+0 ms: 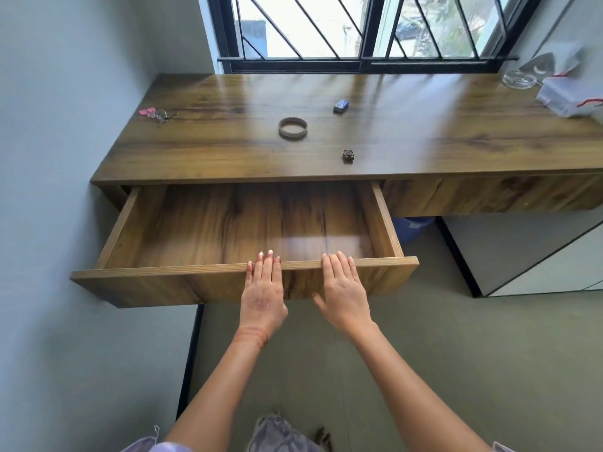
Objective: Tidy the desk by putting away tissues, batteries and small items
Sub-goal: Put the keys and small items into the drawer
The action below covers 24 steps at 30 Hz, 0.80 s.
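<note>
Both forearms bare, reaching forward. Left hand (262,295) lies flat, palm down, on the drawer (156,276) front. Its fingers (268,267) are straight and pressed together, tips lapping over the top edge. Right hand (342,293) is just beside it, not touching, in the same pose. Its fingers (339,269) are straight, slightly fanned, tips on the same edge. Neither hand holds anything.

Drawer stands well out. Past the fingertips its wood floor shows, with a pale glare patch just beyond the right fingers. Right of the right fingers, under the desk (228,158), is a blue bin (411,227), partly hidden.

On the desk top:
- Small dark flower-shaped piece (348,155), straight beyond the right fingers, near the front edge.
- Brown ring (292,128), lying flat mid-desk, beyond the gap between the hands.
- Small blue-grey block (341,106), past the ring and a little right; cannot tell what it is.
- Keys (159,114) with a pink tag, far left of the left fingers.
- Tissue box (566,99) in clear wrap, far right of the right fingers at the back, cut by the frame.
- Glass ashtray (518,79), just left of the box.

Barred window (359,31) behind.
</note>
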Each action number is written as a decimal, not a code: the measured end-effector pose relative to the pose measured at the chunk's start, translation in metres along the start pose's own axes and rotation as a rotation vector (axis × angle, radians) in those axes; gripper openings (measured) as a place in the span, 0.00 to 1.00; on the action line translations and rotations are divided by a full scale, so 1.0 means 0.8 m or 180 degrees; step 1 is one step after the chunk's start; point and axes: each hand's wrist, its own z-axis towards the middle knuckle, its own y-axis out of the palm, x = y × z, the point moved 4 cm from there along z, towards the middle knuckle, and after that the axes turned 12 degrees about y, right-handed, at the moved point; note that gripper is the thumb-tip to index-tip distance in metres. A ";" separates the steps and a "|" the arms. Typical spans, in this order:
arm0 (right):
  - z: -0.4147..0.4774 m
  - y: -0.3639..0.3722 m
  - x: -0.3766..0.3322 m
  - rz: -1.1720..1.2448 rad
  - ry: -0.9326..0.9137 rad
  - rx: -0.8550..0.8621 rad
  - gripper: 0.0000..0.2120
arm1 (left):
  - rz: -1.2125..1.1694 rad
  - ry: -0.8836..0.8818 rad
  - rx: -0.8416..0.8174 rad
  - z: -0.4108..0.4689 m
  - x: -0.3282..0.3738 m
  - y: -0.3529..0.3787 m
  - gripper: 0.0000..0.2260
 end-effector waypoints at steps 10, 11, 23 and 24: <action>-0.054 -0.014 -0.006 0.0105 0.0255 -0.0167 0.33 | -0.0316 0.0000 -0.0211 -0.049 0.013 -0.018 0.28; -0.061 -0.015 -0.007 0.0112 0.0265 -0.0201 0.33 | -0.0334 0.0014 -0.0219 -0.055 0.015 -0.018 0.28; -0.130 -0.037 -0.011 0.0140 0.0356 -0.0264 0.32 | -0.0377 0.0132 -0.0248 -0.121 0.037 -0.023 0.29; -0.135 -0.038 -0.011 0.0137 0.0362 -0.0284 0.32 | -0.0381 0.0135 -0.0244 -0.125 0.038 -0.023 0.29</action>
